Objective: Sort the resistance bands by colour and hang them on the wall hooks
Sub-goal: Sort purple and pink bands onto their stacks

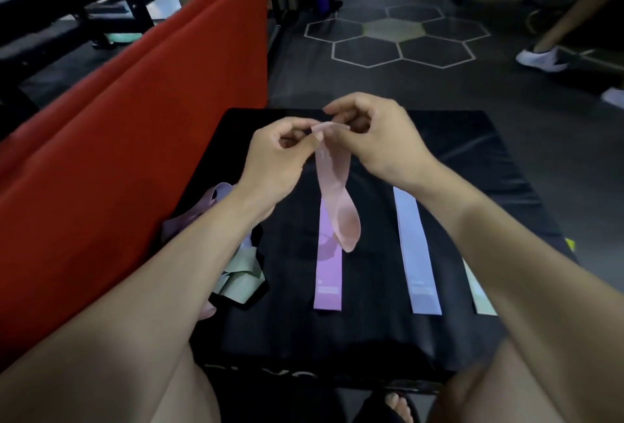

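Both hands, left hand (273,155) and right hand (374,138), pinch the pink band's (336,193) top edge above the black mat (472,152). Its hanging loop overlaps the purple band (328,274); lowered carelessly, it could drag that strip askew.

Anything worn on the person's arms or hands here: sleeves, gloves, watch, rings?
Nothing shows. Both forearms are bare to the frame edge, with no sleeves, and the left hand and right hand carry no gloves, watch or visible rings. Fingernails look short and unpainted.

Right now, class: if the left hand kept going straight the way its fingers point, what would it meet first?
Most likely the right hand. The left hand points right along the pink band both pinch; the gap looks tiny, though depth is unclear.
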